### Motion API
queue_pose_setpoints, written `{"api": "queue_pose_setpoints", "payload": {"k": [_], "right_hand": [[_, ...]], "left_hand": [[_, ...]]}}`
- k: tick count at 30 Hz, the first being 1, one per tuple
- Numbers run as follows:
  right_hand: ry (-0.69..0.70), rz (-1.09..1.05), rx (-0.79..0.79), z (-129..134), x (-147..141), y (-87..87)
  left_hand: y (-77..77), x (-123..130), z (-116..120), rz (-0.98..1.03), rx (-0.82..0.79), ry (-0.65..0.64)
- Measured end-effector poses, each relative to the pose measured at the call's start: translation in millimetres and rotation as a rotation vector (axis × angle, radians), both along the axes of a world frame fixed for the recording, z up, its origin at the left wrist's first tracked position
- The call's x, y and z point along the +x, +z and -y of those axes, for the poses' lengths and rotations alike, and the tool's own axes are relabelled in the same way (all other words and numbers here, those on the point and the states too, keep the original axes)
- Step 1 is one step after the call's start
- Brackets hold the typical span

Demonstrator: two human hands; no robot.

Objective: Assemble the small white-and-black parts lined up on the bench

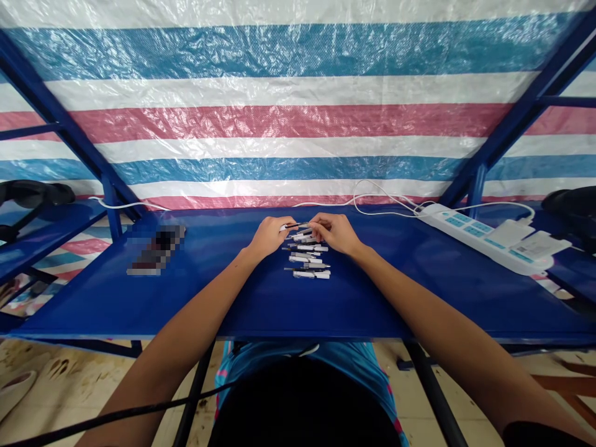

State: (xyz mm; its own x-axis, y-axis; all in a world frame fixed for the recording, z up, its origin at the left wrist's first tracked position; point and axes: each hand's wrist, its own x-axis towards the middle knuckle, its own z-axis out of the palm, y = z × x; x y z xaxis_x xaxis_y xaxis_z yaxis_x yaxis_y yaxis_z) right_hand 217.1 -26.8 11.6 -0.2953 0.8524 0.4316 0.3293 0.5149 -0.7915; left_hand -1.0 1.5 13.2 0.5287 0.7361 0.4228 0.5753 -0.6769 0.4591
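Observation:
My left hand [270, 235] is closed on a slim pen [296, 225] with a white end and a dark middle, held level just above the table. At the pen's other end, the fingers of my right hand [339, 232] are pinched together on it; the fingertips partly hide that end. Below both hands, several white pen parts [311, 274] lie crosswise in a short column, with thin refills and grey tips among them. The upper pieces [302, 236] of this column are partly covered by my right fingers.
The blue table [186, 310] has a pixelated flat object [156, 251] at left. A white power strip [479, 233] with plugged-in chargers [535, 245] lies at right, and a white cable [391, 214] runs along the back. Striped sheeting [298, 124] and blue metal posts [477, 186] stand behind.

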Motion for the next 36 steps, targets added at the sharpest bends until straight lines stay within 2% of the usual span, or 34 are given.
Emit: {"api": "queue_pose_setpoints", "payload": {"k": [14, 22, 30, 36], "right_hand": [[0.014, -0.065, -0.036, 0.8, -1.2, 1.2], [0.013, 0.064, -0.018, -0.6, 2.3, 2.6], [0.003, 0.010, 0.003, 1.4, 1.1, 2.4], [0.010, 0.108, -0.014, 1.3, 2.4, 5.1]], "left_hand": [[-2.7, 0.8, -0.5, 0.045, -0.004, 0.000], [-2.7, 2.2, -0.1, 0.051, -0.007, -0.014], [-2.1, 2.3, 0.8, 0.068, -0.019, -0.017], [-1.2, 2.9, 1.5, 0.069, -0.021, -0.036]]}}
